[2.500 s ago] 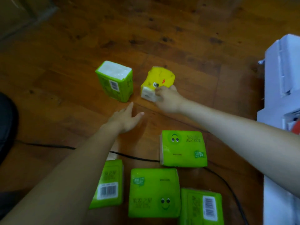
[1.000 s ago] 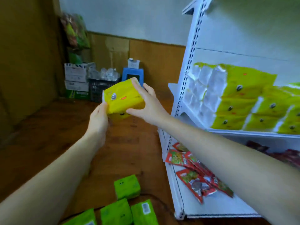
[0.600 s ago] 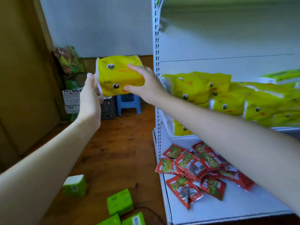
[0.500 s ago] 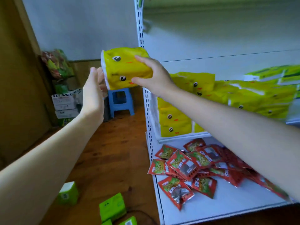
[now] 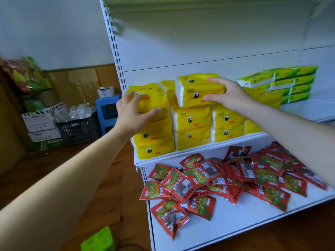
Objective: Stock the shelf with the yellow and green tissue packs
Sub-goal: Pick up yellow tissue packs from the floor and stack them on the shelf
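The right hand (image 5: 228, 97) grips the yellow tissue pack (image 5: 195, 93), resting it atop the middle pile (image 5: 194, 131) on the shelf (image 5: 199, 148). The left hand (image 5: 134, 113), fingers (image 5: 138, 97) spread, presses the next pile (image 5: 155, 140) (probably so nothing tips).

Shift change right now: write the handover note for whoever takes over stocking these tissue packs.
Right hand: grips a yellow pack sitting atop the middle stack on the shelf; not yet released.
Left hand: open, fingers flat against the left stack.
Done: yellow stacks line the shelf; green packs are piled at its right end.
Left: release this pack, then shelve the green floor pack; more may lie out of view.
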Tool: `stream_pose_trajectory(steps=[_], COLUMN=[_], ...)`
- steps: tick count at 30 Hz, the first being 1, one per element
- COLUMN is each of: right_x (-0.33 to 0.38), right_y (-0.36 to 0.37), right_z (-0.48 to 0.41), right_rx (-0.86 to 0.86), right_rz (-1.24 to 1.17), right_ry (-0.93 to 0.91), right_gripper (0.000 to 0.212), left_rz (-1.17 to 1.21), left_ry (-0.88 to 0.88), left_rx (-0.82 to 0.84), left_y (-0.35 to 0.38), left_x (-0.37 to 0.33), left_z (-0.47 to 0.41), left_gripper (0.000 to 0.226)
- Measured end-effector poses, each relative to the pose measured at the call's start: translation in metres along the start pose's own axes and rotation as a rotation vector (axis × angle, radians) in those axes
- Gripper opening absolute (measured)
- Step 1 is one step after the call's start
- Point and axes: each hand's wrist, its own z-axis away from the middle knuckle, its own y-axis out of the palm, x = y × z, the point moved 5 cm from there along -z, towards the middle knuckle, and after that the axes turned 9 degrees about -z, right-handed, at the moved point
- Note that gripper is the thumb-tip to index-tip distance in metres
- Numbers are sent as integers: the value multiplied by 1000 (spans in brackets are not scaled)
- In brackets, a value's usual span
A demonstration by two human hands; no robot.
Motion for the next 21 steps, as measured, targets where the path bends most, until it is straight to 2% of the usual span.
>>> stream_pose_trajectory(steps=[12,16,21], right_x=[-2,7,19], right_y=[35,27,30], right_z=[-20,-16,-9], right_rx=[185,123,69], right_rz=[116,133,245], right_ry=[66,-24,-134], right_gripper=[67,72,64], left_rz=[-56,-82,-191], left_ry=[20,46,57], left_rx=[0,-20,-91], left_y=[4,3,-1], left_x=[1,2,6], left_z=[-5,-4,-1], left_gripper=[52,58,65])
